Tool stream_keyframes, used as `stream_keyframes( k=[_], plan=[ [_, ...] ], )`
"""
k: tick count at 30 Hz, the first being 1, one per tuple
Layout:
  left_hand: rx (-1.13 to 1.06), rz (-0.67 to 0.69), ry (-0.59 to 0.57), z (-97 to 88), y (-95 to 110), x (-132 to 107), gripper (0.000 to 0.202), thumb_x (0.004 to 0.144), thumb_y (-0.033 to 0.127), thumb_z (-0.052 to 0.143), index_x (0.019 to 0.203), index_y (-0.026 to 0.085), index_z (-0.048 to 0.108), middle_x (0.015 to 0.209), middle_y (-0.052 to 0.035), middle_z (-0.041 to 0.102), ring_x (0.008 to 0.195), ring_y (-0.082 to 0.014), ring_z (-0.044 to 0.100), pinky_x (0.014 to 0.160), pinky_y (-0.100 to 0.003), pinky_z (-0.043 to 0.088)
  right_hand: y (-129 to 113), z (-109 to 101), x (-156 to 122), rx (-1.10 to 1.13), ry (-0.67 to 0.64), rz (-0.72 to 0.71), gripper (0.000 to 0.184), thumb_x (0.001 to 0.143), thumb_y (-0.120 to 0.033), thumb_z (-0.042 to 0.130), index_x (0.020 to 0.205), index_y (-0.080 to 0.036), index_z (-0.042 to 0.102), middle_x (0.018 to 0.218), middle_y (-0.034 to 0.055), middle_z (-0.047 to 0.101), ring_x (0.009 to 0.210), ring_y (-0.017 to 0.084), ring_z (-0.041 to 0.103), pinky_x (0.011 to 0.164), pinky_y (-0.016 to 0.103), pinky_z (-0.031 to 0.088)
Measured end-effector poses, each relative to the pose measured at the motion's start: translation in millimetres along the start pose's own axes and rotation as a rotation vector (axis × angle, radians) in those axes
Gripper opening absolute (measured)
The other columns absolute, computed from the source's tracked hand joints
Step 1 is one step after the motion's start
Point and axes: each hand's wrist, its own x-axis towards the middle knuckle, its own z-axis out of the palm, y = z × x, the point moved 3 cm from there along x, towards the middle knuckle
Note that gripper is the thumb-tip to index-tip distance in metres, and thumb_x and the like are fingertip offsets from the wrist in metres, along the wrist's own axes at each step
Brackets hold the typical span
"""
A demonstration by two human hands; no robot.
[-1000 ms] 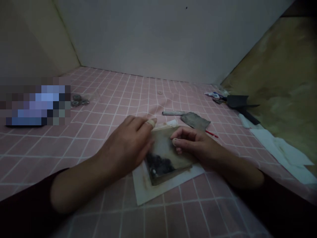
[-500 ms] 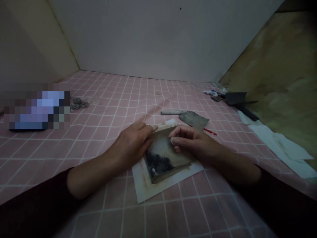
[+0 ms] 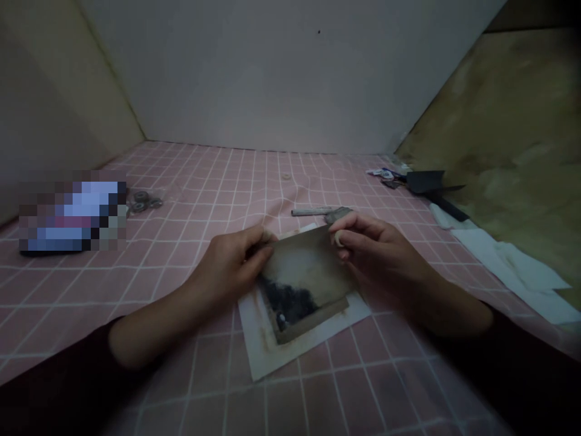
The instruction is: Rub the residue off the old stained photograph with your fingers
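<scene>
We record our left hand point(image 3: 229, 263) and right hand point(image 3: 379, 260) narrowly pinching the far corners of a stained card point(image 3: 308, 272), held between them and tilted up off the white paper sheet point(image 3: 254, 321) below. A metal strip point(image 3: 308, 211) lies just beyond the right hand, on pink grid cloth point(image 3: 181, 266).

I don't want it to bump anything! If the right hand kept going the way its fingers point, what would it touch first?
The right hand already pinches the stained sheet. Past that, it would probably meet the narrow metal bar first, though depth is hard to judge from this view.
</scene>
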Motion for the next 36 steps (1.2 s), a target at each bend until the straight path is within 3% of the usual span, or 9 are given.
stream_keyframes(
  k=[6, 9, 14, 21, 25, 30, 36],
  plan=[
    [-0.497, -0.093, 0.082, -1.0, 2, -3, 0.009, 0.087, 0.027, 0.061, 0.082, 0.02, 0.061, 0.073, 0.0028, 0.057, 0.068, -0.012, 0.055, 0.062, -0.024, 0.044, -11, -3, -2, 0.009, -0.066, -0.125, 0.006, 0.085, -0.027, 0.071, 0.089, -0.023, 0.071, 0.075, -0.0027, 0.06, 0.063, 0.008, 0.054, 0.06, 0.022, 0.042],
    [-0.635, -0.138, 0.173, -4.3, 7, -3, 0.007, 0.083, 0.024, 0.066, 0.085, 0.018, 0.062, 0.077, 0.0011, 0.06, 0.069, -0.0116, 0.057, 0.063, -0.023, 0.047, -12, -3, -3, 0.001, -0.061, -0.158, 0.005, 0.085, -0.027, 0.071, 0.089, -0.023, 0.071, 0.076, -0.0024, 0.059, 0.065, 0.009, 0.053, 0.063, 0.024, 0.044],
    [-0.648, -0.14, 0.311, -11.3, 10, -1, 0.019, 0.076, 0.021, 0.071, 0.094, 0.017, 0.063, 0.085, -0.0002, 0.062, 0.074, -0.0111, 0.058, 0.067, -0.023, 0.05, -15, -5, -3, -0.096, 0.026, -0.181, 0.008, 0.084, -0.032, 0.071, 0.087, -0.026, 0.068, 0.08, -0.0006, 0.059, 0.072, 0.013, 0.054, 0.068, 0.028, 0.047],
    [-0.619, -0.125, 0.361, -14.3, 10, -4, 0.036, 0.079, 0.018, 0.068, 0.115, 0.02, 0.061, 0.09, 0.0006, 0.06, 0.075, -0.0094, 0.057, 0.068, -0.021, 0.049, -12, 4, -5, -0.33, 0.042, -0.231, 0.01, 0.084, -0.035, 0.071, 0.086, -0.026, 0.067, 0.093, 0.0031, 0.059, 0.09, 0.02, 0.054, 0.084, 0.034, 0.047],
    [-0.682, -0.124, 0.369, -11.4, 11, -4, 0.033, 0.081, 0.018, 0.067, 0.114, 0.019, 0.061, 0.091, 0.0006, 0.06, 0.078, -0.0094, 0.057, 0.072, -0.02, 0.048, -4, 9, -6, -0.311, -0.004, -0.224, 0.008, 0.086, -0.033, 0.07, 0.086, -0.026, 0.067, 0.091, 0.002, 0.058, 0.09, 0.019, 0.054, 0.083, 0.033, 0.044],
    [-0.793, -0.136, 0.336, -5.8, 8, -4, 0.03, 0.08, 0.02, 0.069, 0.109, 0.019, 0.061, 0.102, -0.0002, 0.061, 0.087, -0.0111, 0.059, 0.081, -0.024, 0.049, 2, 12, -7, -0.308, -0.027, -0.22, 0.007, 0.086, -0.031, 0.071, 0.082, -0.026, 0.068, 0.103, 0.0035, 0.06, 0.123, 0.024, 0.047, 0.101, 0.036, 0.037],
    [-0.803, -0.105, 0.32, -5.7, 6, -6, 0.029, 0.081, 0.023, 0.07, 0.107, 0.021, 0.058, 0.102, 0.0001, 0.06, 0.091, -0.013, 0.06, 0.087, -0.028, 0.05, 5, 10, -6, -0.261, 0.007, -0.203, 0.006, 0.086, -0.032, 0.072, 0.084, -0.028, 0.067, 0.1, 0.0032, 0.06, 0.121, 0.024, 0.048, 0.098, 0.037, 0.041]
  ],
)
